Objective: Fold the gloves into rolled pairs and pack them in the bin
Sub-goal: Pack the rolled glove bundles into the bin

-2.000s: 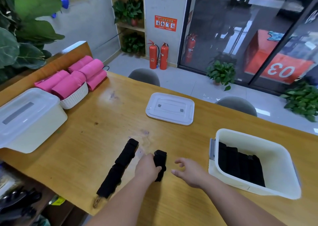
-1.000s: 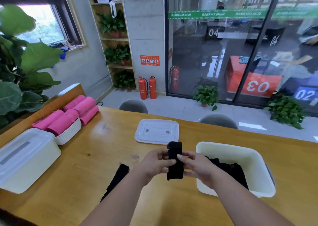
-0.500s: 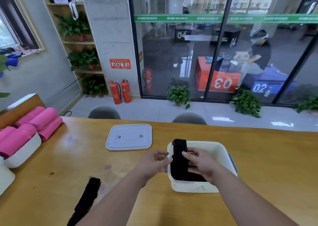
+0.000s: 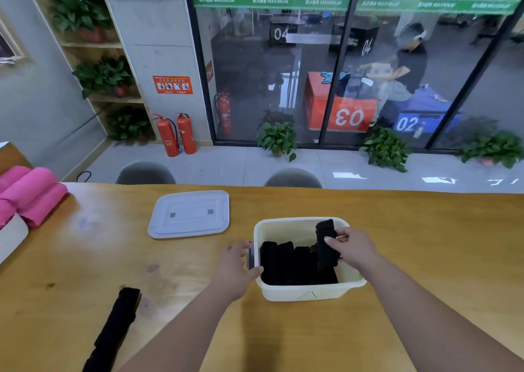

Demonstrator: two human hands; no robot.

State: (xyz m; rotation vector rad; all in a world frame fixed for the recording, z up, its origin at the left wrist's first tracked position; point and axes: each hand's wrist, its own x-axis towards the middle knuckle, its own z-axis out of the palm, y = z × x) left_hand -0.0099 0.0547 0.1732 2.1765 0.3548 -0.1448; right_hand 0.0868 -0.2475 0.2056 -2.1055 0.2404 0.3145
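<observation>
Bin [image 4: 283, 293] one, lid [image 4: 188, 214] one, held roll [image 4: 326, 231] one.

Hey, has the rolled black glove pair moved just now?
Yes. The rolled glove pair went rightward, from the table beside the unrolled glove to the white bin's right end, gripped by the right hand.

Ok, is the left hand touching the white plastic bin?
Touching. The head view shows the left hand, its thumb lying against the left wall of the white plastic bin, with no gap. The right hand grips a rolled black glove pair.
</observation>
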